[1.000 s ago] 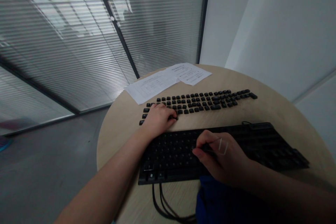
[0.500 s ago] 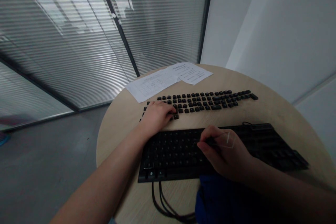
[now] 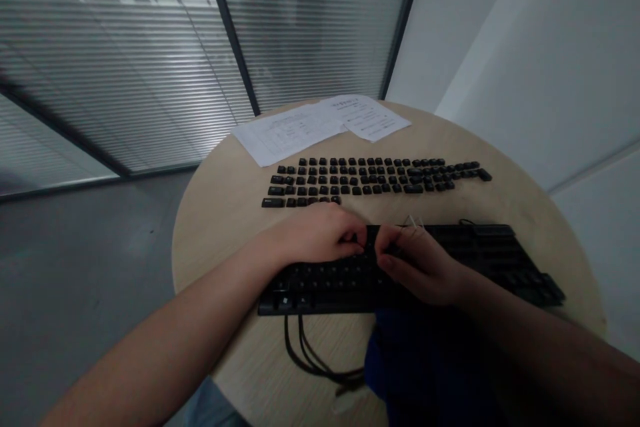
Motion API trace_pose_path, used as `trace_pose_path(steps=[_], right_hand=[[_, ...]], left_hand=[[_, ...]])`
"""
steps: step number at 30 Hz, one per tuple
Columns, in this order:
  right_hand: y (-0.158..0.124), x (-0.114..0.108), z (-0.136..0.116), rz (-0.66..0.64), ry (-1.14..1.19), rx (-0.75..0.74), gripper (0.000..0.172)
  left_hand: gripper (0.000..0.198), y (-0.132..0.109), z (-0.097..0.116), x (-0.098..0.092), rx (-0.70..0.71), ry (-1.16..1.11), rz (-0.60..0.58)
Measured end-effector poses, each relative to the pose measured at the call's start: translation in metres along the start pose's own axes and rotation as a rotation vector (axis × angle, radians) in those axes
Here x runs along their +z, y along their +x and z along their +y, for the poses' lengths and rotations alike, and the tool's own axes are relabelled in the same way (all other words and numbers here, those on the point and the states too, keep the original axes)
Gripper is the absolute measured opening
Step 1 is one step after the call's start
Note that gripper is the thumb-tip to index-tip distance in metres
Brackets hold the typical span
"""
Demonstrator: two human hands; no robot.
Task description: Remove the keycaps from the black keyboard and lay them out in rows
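A black keyboard lies across the table with many of its keycaps off. My left hand is over its upper middle, thumb and fingers pinched together; whatever may be between the fingertips is hidden. Close beside it, fingertips almost meeting, my right hand is closed around a keycap puller, whose thin wire loops stick up behind the fingers. Beyond the keyboard, loose black keycaps lie in several rows, the nearest row being short and at the left.
Printed sheets of paper lie at the far side of the round wooden table. Black cables hang from the keyboard's near edge. Something blue, perhaps cloth, is below my right hand. Blinds and a white wall stand behind.
My left hand has drawn back from the short row of loose keycaps to the keyboard, beside my right hand. The right hand still grips the puller. The view has shifted slightly.
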State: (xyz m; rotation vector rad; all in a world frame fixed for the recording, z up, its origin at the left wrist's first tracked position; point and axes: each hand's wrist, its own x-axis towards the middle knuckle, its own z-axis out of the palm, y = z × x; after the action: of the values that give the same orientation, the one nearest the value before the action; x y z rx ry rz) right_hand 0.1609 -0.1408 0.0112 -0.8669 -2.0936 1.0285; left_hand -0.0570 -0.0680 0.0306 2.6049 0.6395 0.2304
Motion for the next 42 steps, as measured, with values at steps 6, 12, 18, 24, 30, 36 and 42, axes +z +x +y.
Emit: trace_pose_path(steps=[6, 12, 18, 24, 30, 36, 42], right_hand=[[-0.001, -0.0008, -0.0009, -0.06, -0.012, 0.035, 0.018], [-0.0013, -0.0027, -0.0015, -0.085, -0.079, -0.071, 0.018], [-0.0005, -0.0027, 0.0, -0.111, -0.133, -0.163, 0.016], [-0.0009, -0.0032, -0.0011, -0.109, -0.14, -0.133, 0.014], [0.0008, -0.0027, -0.0042, -0.1, -0.097, -0.042, 0.016], [-0.0006, 0.0015, -0.002, -0.121, -0.245, -0.229, 0.013], [0.0011, 0.005, -0.0035, -0.088, -0.291, -0.344, 0.011]], left_hand=[[0.006, 0.001, -0.0023, -0.0001, -0.02, -0.034, -0.013], [0.01, -0.0003, -0.0012, 0.0009, -0.035, -0.079, 0.005], [0.009, -0.0008, -0.0001, -0.0004, -0.041, -0.093, -0.006], [0.009, 0.0002, -0.0018, 0.0001, -0.05, -0.099, -0.025], [0.008, 0.0002, -0.0007, -0.0001, -0.047, -0.087, -0.025], [0.012, 0.0002, 0.0003, -0.0003, -0.036, -0.086, -0.022], [0.015, 0.0006, 0.0016, -0.0028, -0.043, -0.062, -0.061]])
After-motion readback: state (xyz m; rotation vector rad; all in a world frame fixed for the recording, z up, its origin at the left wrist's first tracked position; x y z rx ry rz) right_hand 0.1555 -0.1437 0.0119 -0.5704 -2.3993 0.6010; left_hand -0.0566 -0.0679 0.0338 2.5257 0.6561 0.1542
